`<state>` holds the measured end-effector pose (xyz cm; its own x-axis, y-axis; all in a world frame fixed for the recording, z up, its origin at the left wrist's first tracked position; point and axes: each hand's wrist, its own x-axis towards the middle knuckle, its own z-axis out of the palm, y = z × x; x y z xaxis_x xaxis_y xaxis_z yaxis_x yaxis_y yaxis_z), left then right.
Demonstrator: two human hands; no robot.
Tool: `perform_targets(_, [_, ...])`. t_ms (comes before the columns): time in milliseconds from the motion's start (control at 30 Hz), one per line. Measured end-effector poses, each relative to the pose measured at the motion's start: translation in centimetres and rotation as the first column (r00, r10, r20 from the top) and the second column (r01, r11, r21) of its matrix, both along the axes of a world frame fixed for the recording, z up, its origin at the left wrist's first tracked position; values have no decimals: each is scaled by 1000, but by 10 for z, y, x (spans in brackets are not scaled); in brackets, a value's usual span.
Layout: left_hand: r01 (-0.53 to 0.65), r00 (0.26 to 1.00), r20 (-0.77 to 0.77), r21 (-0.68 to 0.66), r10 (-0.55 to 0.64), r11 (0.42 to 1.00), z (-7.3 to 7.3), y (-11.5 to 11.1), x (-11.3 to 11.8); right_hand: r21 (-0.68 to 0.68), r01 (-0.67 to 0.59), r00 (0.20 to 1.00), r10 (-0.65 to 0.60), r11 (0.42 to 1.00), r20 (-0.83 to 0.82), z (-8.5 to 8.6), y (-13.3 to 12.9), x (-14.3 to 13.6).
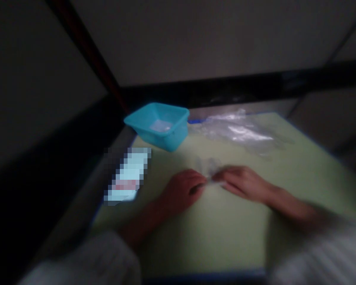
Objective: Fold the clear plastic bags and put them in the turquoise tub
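Near the middle of the yellow-green table, my left hand and my right hand almost meet. Both pinch a small clear plastic bag, which lies between the fingertips and spreads out beyond them. Blur hides whether anything is inside it. Behind my right hand lies a heap of clear plastic that catches the light.
A turquoise basket with something whitish inside stands at the table's back left corner. A lit, pixelated screen-like object lies along the left edge. The table has blue edging, with a wall behind it.
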<state>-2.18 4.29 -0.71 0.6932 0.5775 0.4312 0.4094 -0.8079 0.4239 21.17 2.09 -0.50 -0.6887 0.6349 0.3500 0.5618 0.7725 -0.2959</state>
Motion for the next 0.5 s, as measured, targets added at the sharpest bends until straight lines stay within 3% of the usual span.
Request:
perform_targets(200, [-189, 981, -4, -270, 195, 944, 5, 7, 0, -265, 146, 954, -206, 953, -219, 6, 1, -5])
perform_targets(367, [-259, 940, 67, -504, 336, 824, 2, 16, 6, -547, 152, 768, -447, 823, -459, -1, 10, -15])
perform_targets(500, [-277, 909, 112, -559, 402, 782, -7, 24, 12, -637, 172, 650, -572, 752, -500, -8, 17, -21])
